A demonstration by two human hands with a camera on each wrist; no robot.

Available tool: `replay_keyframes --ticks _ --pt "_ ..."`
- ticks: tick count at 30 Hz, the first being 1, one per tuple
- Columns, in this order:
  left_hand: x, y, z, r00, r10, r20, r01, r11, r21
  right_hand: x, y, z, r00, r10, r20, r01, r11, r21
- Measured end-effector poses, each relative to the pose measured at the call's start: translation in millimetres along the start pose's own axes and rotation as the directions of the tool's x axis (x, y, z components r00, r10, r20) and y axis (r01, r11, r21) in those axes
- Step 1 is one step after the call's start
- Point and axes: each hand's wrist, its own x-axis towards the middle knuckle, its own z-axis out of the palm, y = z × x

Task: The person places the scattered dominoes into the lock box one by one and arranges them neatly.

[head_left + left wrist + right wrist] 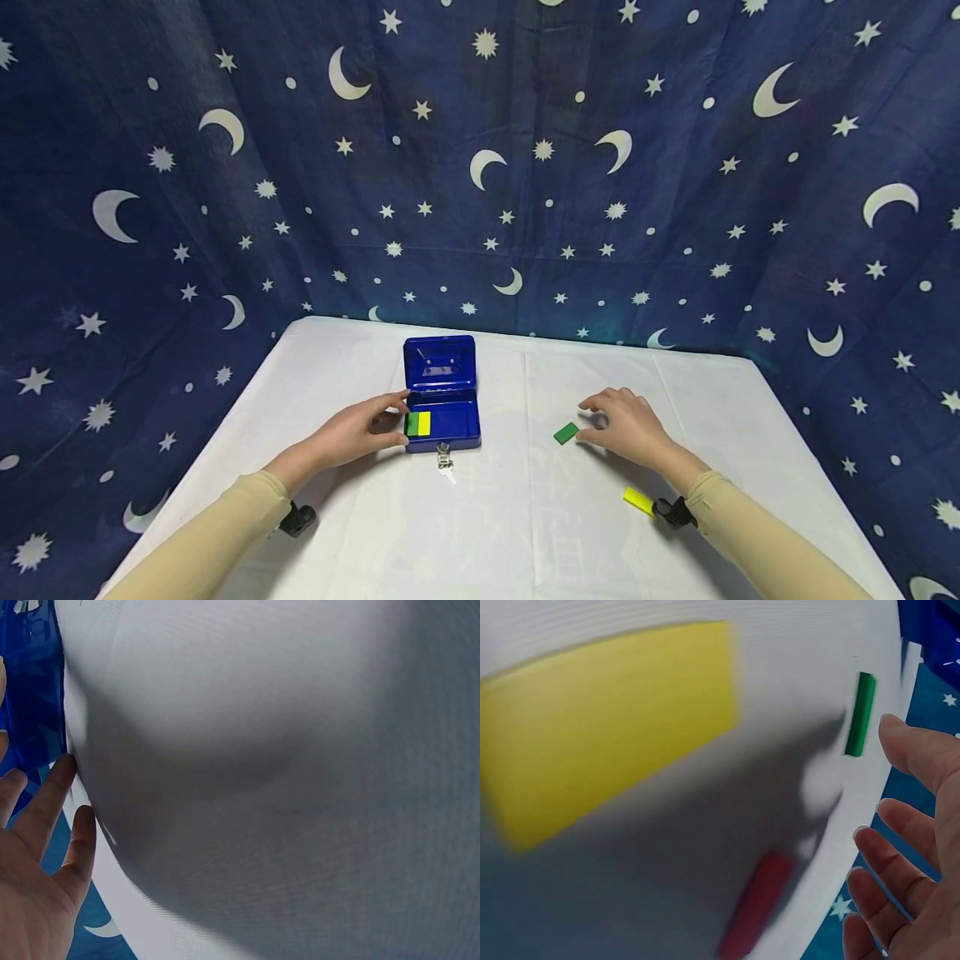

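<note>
A blue metal cash box (459, 421) stands with its lid (440, 364) raised. Inside, along its left wall, lie a green block (412, 424) and a yellow block (424, 423). My left hand (367, 432) is at the box's left side, thumb by the front corner and fingertips by the back; in the left wrist view its fingers (46, 806) reach the box wall. On the right, my right hand (626, 427) hovers with loosely bent fingers, nothing in them. A green block (566, 432) lies on the table just beside its thumb.
Keys (447, 472) hang from the lock at the box front. A yellow block (638, 501) lies near the right wrist. In the right wrist view, a red block (756, 906) lies in the hand's shadow. A starry blue curtain (525, 125) surrounds the white-covered table (495, 533).
</note>
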Motion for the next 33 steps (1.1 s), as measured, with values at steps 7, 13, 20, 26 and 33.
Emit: replay_keyframes --ticks 7,13,20,26,33 --pt "0.1 -0.9 1.0 1.000 0.004 -0.007 -0.004 1.000 0.023 -24.0 19.0 -0.2 0.997 0.070 -0.044 -0.072 0.996 -0.048" --pt "0.3 -1.4 0.9 1.000 0.001 -0.010 -0.001 0.999 0.034 -43.3 32.4 -4.1 0.986 0.150 -0.075 -0.150 0.989 0.007" --pt "1.0 0.2 0.7 1.000 -0.002 -0.007 0.002 0.999 0.039 -59.6 38.2 -5.1 0.966 0.241 -0.097 -0.238 0.970 0.043" --pt "1.1 2.7 0.3 1.000 -0.012 -0.007 0.012 0.999 0.040 -64.9 42.8 -1.6 0.955 0.285 -0.079 -0.283 0.959 0.029" --pt "0.5 2.3 0.2 1.000 -0.012 -0.008 0.013 0.999 0.049 -62.5 42.0 5.9 0.950 0.302 -0.084 -0.302 0.953 0.016"
